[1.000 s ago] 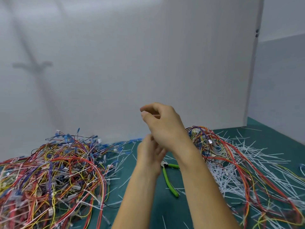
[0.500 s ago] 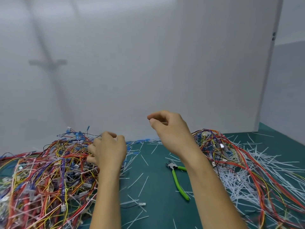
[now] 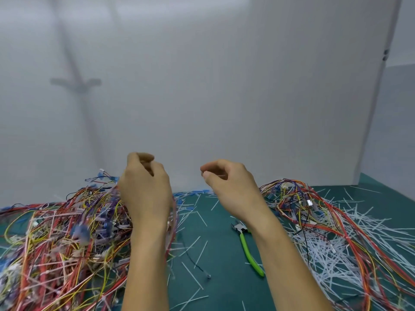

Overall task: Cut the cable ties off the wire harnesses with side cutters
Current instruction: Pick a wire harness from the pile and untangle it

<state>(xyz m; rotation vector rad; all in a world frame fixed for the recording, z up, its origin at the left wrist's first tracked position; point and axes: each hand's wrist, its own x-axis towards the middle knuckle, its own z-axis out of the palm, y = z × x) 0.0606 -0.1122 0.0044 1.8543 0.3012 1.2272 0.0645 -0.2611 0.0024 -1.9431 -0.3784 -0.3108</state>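
Observation:
My left hand (image 3: 146, 191) is raised over the big tangle of red, yellow and blue wire harnesses (image 3: 56, 243) at the left. Its fingers are curled, and blurred wires hang from it down past the wrist. My right hand (image 3: 231, 187) hovers in the air at the middle, fingers loosely curled, thumb close to the forefinger, with nothing visible in it. The side cutters (image 3: 248, 250), with green handles, lie on the green mat (image 3: 215, 234) under my right forearm; neither hand touches them. A second heap of harnesses (image 3: 314, 205) lies at the right.
Cut white cable ties (image 3: 325, 252) are strewn thickly over the right side of the mat, with loose ones across the middle. A white wall panel (image 3: 224, 97) stands close behind the mat. A second panel closes off the right side.
My left hand went from in front of my right hand down into the left pile, then rose with wires trailing from it. My right hand stayed raised, barely moving.

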